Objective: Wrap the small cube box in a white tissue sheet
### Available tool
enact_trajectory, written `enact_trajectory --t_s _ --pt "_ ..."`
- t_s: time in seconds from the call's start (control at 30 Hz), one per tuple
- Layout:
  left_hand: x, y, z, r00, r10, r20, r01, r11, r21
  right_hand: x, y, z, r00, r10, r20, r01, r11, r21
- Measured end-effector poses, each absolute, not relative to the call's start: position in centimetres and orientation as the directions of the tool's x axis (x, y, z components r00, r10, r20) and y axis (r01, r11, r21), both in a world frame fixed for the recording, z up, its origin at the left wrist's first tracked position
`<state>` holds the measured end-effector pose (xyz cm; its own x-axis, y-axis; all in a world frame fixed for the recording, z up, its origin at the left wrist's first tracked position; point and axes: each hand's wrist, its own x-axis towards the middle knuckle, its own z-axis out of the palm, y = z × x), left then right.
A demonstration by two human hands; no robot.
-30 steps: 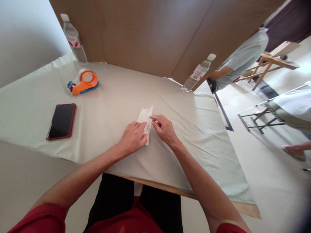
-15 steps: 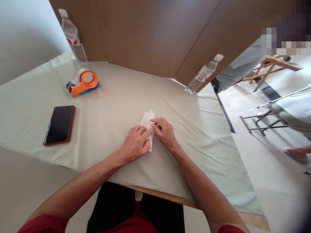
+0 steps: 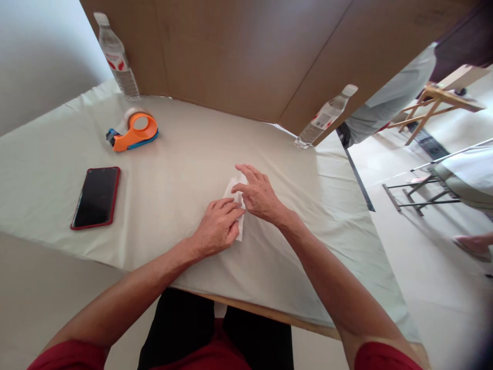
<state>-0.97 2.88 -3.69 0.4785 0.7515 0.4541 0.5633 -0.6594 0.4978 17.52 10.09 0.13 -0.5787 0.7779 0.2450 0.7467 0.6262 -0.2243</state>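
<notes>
Left hand (image 3: 216,226) lies palm down over the lower left part of a white sheet (image 3: 237,181), its fingers loosely bent and close together; whether thumb and fingertips pinch the sheet or merely press on it is hidden underneath. Right hand (image 3: 262,199) is spread over the upper right side, thumb and fingers well parted, with no visible grip; its contact with the sheet is unclear. The sheet is on the bench (image 3: 185,164) in front of the person, between the phone (image 3: 96,198) on the left and the bottle (image 3: 322,118) at the far right, its upper part and lower tip showing past the fingers. It looks like thin paper or tissue: probably very light, limp, ready to crease or tear, and easily shifted over the cloth. Light pressure from flat fingertips should hold it, and a gentle pinch at the bare upper edge or lower tip seems the safest hold.
</notes>
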Motion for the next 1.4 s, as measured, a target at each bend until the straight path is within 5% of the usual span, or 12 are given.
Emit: enact_trajectory --t_s 0.3,0.47,0.63,0.9,1.2,1.4 --pt "-1.0 2.8 -2.9 0.458 0.754 0.472 0.604 -0.653 0.457 16.4 11.4 -0.2 -0.596 0.799 0.082 0.782 0.601 -0.164" --pt "-1.0 2.9 -3.1 0.451 0.746 0.490 0.572 -0.663 0.483 17.8 11.7 -1.8 -0.292 0.922 0.255 0.798 0.382 -0.467" --pt "-1.0 3.0 -3.6 0.440 0.745 0.500 0.548 -0.665 0.508 19.3 12.2 -2.5 0.037 0.998 -0.045 0.732 -0.058 -0.679" --pt "-1.1 3.0 -3.5 0.424 0.747 0.513 0.555 -0.662 0.504 17.2 13.7 -3.1 0.044 0.992 -0.120 0.634 -0.120 -0.764" --pt "-1.1 3.1 -3.3 0.460 0.724 0.514 0.570 -0.685 0.454 16.4 13.4 -2.5 -0.067 0.973 -0.222 0.252 -0.198 -0.947" --pt "-1.3 3.3 -3.3 0.441 0.754 0.487 0.565 -0.655 0.501 16.0 12.3 -1.2 -0.107 0.985 -0.137 0.052 -0.132 -0.990"
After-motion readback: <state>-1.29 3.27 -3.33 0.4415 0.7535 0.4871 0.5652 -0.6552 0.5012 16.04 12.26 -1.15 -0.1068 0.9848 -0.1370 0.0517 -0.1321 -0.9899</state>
